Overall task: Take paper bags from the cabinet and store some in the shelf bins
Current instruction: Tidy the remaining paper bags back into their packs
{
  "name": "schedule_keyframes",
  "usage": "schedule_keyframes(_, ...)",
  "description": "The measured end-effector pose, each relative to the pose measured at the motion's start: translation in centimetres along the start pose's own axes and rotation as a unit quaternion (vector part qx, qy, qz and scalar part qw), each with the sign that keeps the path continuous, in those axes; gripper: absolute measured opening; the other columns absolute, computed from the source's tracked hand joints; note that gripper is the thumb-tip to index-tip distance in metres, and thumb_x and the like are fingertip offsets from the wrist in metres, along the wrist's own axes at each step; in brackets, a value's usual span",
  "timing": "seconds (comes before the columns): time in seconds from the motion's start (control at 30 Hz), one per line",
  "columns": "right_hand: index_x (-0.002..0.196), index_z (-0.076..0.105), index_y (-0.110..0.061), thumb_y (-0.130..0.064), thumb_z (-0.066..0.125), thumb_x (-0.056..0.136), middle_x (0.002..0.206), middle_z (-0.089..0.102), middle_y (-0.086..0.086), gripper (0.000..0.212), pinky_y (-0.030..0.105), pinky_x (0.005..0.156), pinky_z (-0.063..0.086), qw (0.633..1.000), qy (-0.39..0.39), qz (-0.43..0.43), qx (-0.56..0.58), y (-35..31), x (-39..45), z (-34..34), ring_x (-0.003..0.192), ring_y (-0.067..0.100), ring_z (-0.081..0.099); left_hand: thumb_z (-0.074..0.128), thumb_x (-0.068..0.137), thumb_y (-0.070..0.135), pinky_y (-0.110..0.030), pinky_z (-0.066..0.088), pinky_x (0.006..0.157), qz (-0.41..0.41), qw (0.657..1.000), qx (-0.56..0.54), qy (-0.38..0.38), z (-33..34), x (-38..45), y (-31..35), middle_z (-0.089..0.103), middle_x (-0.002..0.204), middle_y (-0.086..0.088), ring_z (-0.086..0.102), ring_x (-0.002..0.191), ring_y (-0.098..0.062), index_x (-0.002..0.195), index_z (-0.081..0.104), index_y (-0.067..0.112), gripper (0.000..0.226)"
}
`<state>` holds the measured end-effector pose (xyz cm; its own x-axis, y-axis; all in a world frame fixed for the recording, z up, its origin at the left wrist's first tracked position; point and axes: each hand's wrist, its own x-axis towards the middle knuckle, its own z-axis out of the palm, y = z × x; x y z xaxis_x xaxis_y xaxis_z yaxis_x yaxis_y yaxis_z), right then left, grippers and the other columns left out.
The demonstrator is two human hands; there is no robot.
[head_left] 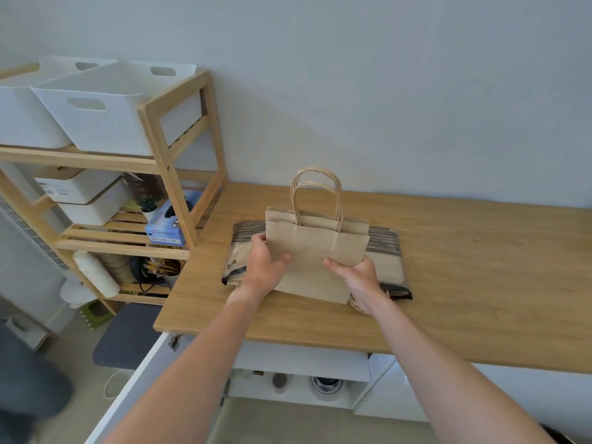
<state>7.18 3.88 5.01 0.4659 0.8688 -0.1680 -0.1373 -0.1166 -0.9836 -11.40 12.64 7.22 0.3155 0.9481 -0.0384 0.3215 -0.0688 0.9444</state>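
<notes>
A small brown paper bag (315, 251) with twisted paper handles is held flat over a pile of larger bags (384, 254), some with black stripes, lying on the wooden countertop (480, 283). My left hand (266, 267) grips the small bag's left edge, and my right hand (358, 277) pinches its lower right corner. Two white bins (96, 123) stand on the top level of the wooden shelf (179, 145) to the left. Below the countertop the cabinet (301, 376) stands open, its white door (134, 389) swung out towards me.
The shelf's lower levels hold white lidded boxes (80, 193), a small plant (148, 205), a blue glove box (166, 225), a white roll and a cup of utensils. A dark mat (128, 334) lies on the floor. Small dishes sit inside the cabinet.
</notes>
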Motion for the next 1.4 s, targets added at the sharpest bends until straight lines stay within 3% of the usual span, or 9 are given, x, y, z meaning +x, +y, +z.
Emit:
schedule_keyframes(0.1,0.097,0.064,-0.016,-0.008,0.085,0.074,0.092,0.075,-0.004,0.032,0.018,0.072,0.051,0.999,0.032,-0.004,0.026,0.7,-1.0,0.3,0.089,0.006,0.069,0.064,0.088,-0.001,-0.041,0.048,0.094,0.049,0.996,0.062,0.035,0.4,0.5,-0.4,0.053,0.116,-0.006,0.053,0.112,-0.024,0.117,0.038,0.011,0.041)
schedule_keyframes(0.23,0.098,0.067,-0.011,-0.006,0.086,0.073,0.092,0.076,0.000,0.032,0.014,0.065,0.052,0.999,0.043,-0.017,0.016,1.7,-1.5,-0.1,0.088,0.008,0.072,0.060,0.091,-0.003,-0.025,0.040,0.084,0.079,0.993,0.088,0.014,0.9,-0.5,-1.7,0.053,0.112,-0.006,0.052,0.109,-0.023,0.117,0.041,0.002,0.033)
schedule_keyframes(0.5,0.104,0.067,-0.018,-0.010,0.095,0.056,0.094,0.076,-0.004,0.056,0.025,0.074,0.057,0.996,0.055,-0.010,-0.063,2.5,-1.4,-1.2,0.087,0.007,0.071,0.079,0.080,0.016,-0.030,0.043,0.085,0.029,0.993,0.109,0.018,1.8,-1.7,-4.4,0.057,0.110,-0.001,0.053,0.105,-0.019,0.116,0.043,0.013,0.051)
schedule_keyframes(0.63,0.101,0.068,-0.016,-0.011,0.094,0.058,0.093,0.076,-0.002,0.050,0.031,0.079,0.057,0.995,0.060,-0.007,-0.079,2.7,-1.2,-0.9,0.091,0.014,0.072,0.082,0.075,0.010,-0.024,0.035,0.098,0.092,0.988,0.121,0.031,1.5,-1.7,-3.8,0.049,0.124,0.007,0.045,0.116,-0.009,0.139,0.033,0.020,0.082)
schedule_keyframes(0.77,0.109,0.064,-0.024,-0.025,0.096,0.054,0.101,0.074,-0.006,0.064,0.034,0.084,0.056,0.989,0.042,-0.031,-0.141,1.4,-0.5,-1.8,0.095,0.010,0.069,0.086,0.071,0.023,-0.025,0.043,0.086,0.184,0.956,0.214,0.076,-0.2,-0.9,-2.0,0.053,0.112,0.008,0.050,0.099,-0.009,0.126,0.052,0.025,0.064)
schedule_keyframes(1.0,0.077,0.064,-0.020,-0.021,0.090,0.061,0.082,0.066,-0.006,0.031,0.026,0.066,0.044,0.900,-0.112,-0.098,-0.409,-4.5,1.3,-3.0,0.079,0.014,0.059,0.077,0.071,0.050,-0.037,0.053,0.079,0.212,0.866,0.442,-0.097,-3.1,1.8,0.5,0.054,0.106,0.010,0.059,0.097,-0.017,0.110,0.067,0.023,0.049)
schedule_keyframes(1.17,0.115,0.058,-0.018,-0.019,0.074,0.074,0.090,0.064,0.004,0.044,0.035,0.067,0.060,0.767,-0.228,0.082,-0.594,-5.8,2.2,-0.5,0.078,0.022,0.067,0.075,0.066,0.054,-0.035,0.055,0.081,0.146,0.828,0.512,-0.176,-1.1,2.6,0.9,0.062,0.111,0.008,0.063,0.096,-0.018,0.114,0.061,0.028,0.057)
schedule_keyframes(1.3,0.134,0.047,-0.026,-0.020,0.071,0.080,0.126,0.055,0.004,0.059,0.040,0.068,0.063,0.778,-0.243,0.135,-0.563,-5.5,2.9,-0.1,0.097,0.029,0.067,0.077,0.078,0.031,-0.029,0.054,0.078,0.117,0.845,0.474,-0.218,-0.5,2.8,1.5,0.066,0.108,0.003,0.067,0.093,-0.019,0.113,0.064,0.024,0.038)
schedule_keyframes(1.4,0.140,0.045,-0.025,-0.016,0.069,0.090,0.137,0.051,0.002,0.057,0.040,0.075,0.062,0.790,-0.252,0.168,-0.533,-7.8,3.3,-0.2,0.114,0.029,0.059,0.077,0.082,0.023,-0.036,0.061,0.065,0.091,0.855,0.433,-0.270,-1.2,3.7,3.9,0.068,0.106,0.001,0.072,0.060,-0.015,0.111,0.061,0.025,0.034)
